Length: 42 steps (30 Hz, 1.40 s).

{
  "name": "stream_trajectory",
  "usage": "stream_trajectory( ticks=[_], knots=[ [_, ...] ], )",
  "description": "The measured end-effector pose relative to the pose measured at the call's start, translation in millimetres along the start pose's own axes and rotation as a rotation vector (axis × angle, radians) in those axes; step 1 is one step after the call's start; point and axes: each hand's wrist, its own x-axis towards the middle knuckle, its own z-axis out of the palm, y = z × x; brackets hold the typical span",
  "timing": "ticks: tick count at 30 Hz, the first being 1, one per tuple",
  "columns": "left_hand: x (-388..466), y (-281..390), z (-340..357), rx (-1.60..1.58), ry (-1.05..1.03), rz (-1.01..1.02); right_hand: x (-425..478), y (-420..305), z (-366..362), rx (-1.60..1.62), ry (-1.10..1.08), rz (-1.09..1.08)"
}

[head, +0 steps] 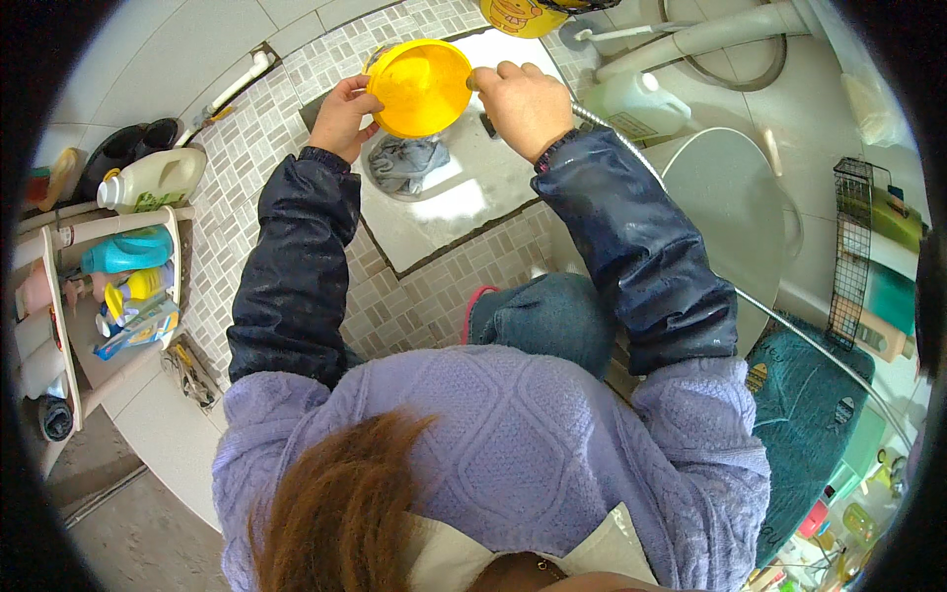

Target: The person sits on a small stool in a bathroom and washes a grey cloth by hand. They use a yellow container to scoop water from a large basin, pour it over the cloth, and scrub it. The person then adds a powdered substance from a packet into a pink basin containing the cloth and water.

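My left hand point(344, 118) pinches the left rim of a round yellow tub point(425, 89), thumb near its inner edge. The tub is tilted so its inside faces up toward me. My right hand point(521, 103) is closed beside the tub's right rim. A ribbed metal shower hose point(629, 150) runs up to this hand, and a small dark tip shows at its fingers. Most of what it grips is hidden. Below the tub, a wet-looking grey cloth point(407, 163) lies crumpled in a rounded recess of a pale floor panel point(414, 240).
At right stand a large pale bucket point(732, 192) and a translucent jug point(640, 103). A plastic rack point(177, 259) with several bottles is at left, below a cream detergent jug point(159, 177). A yellow duck-print bucket point(518, 16) stands at the far side. Dark teal fabric point(806, 414) lies at lower right.
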Motion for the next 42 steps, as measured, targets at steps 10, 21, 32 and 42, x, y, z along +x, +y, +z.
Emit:
stream_trajectory(
  ticks=[10,21,32,42],
  knots=[
    [5,-6,-2,-0.130,-0.094,-0.071,4,-4,-4,0.116,0.126,-0.112],
    [3,-11,2,-0.236,-0.191,-0.148,2,-6,-4,0.039,0.090,-0.109],
    [-15,7,19,0.114,-0.080,-0.043,-1,5,2,-0.098,-0.147,-0.002],
    [-12,-6,24,-0.048,-0.122,0.034,-1,-10,2,0.464,-0.228,0.036]
  ],
)
